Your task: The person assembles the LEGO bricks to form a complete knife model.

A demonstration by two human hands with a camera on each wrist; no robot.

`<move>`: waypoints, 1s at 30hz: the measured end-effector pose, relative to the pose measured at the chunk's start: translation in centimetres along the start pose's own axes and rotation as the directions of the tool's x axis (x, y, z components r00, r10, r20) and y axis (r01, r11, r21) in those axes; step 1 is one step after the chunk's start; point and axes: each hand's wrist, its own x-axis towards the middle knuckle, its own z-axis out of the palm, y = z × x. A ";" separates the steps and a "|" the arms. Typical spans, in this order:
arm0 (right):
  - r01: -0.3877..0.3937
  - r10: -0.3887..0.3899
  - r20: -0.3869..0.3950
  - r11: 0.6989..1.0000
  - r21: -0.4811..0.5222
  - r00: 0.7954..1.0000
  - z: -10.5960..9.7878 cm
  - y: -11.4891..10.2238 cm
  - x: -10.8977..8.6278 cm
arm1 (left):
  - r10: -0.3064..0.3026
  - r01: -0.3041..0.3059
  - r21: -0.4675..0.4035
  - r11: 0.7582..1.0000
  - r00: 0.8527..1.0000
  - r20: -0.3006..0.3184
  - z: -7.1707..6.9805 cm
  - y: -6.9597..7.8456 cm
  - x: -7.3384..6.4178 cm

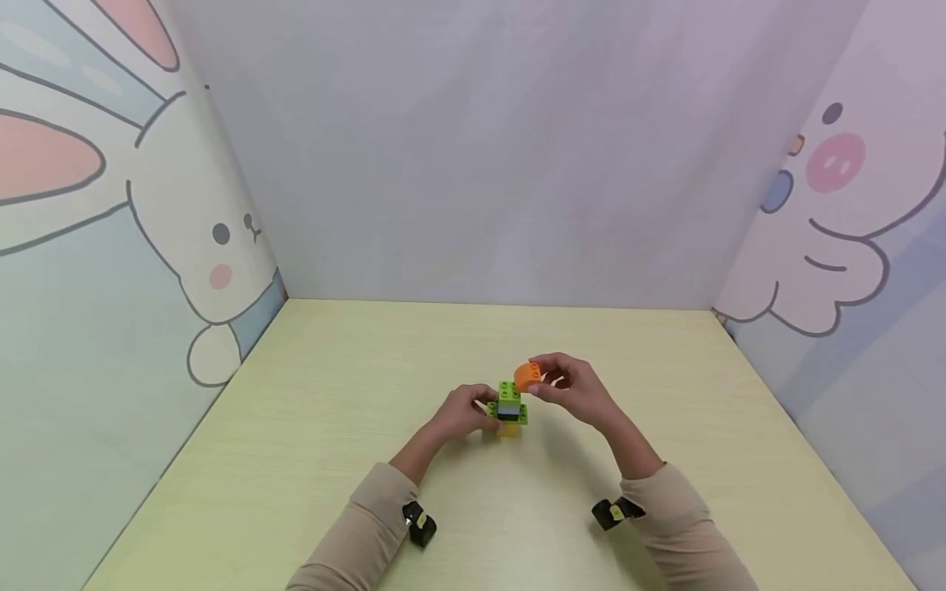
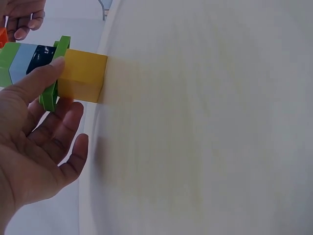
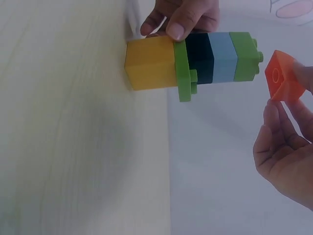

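A stack of toy building bricks stands upright on the table. Its base is a yellow brick (image 3: 150, 63); above that come a wider flat green plate (image 2: 50, 95), a black brick (image 3: 200, 58), a grey-blue brick (image 3: 224, 58) and a light green brick (image 1: 508, 394) with bare studs on top. The left hand (image 1: 466, 410) holds the stack low down, its thumb at the plate and yellow brick. Just above and right of the top studs, the right hand (image 1: 572, 387) pinches an orange brick (image 3: 283, 76) with a curved side; a small gap separates it from the stack.
The pale wooden table (image 1: 355, 353) runs back to a plain light curtain-like wall (image 1: 473, 164). Side panels show a cartoon rabbit (image 1: 199, 213) and a cartoon pig (image 1: 835, 197). Black wrist cameras hang beneath both beige sleeves (image 1: 362, 525).
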 end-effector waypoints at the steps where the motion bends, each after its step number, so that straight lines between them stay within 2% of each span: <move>1: 0.005 -0.005 -0.002 1.000 0.001 1.000 0.1 -0.2 0.0 | 0.001 -0.001 -0.003 1.000 1.000 -0.001 0.0 0.0 0.0; 10: 0.045 -0.045 0.010 0.999 0.001 0.999 1.3 -0.8 0.4 | 0.030 -0.032 -0.038 0.999 0.999 -0.044 0.2 -0.3 -0.1; 15: 0.049 -0.049 0.019 0.999 -0.016 0.999 1.9 -0.1 0.5 | 0.017 -0.020 -0.061 0.998 0.998 -0.053 0.4 -0.4 -0.4; 21: 0.044 -0.044 0.012 0.998 -0.038 0.999 2.5 2.9 1.1 | 0.015 -0.016 -0.071 0.997 1.000 -0.026 0.3 -0.5 -0.6; 30: 0.063 -0.063 0.003 0.998 -0.032 0.998 2.2 3.4 1.2 | 0.023 -0.019 -0.158 0.987 0.999 0.025 -0.2 -0.7 -0.6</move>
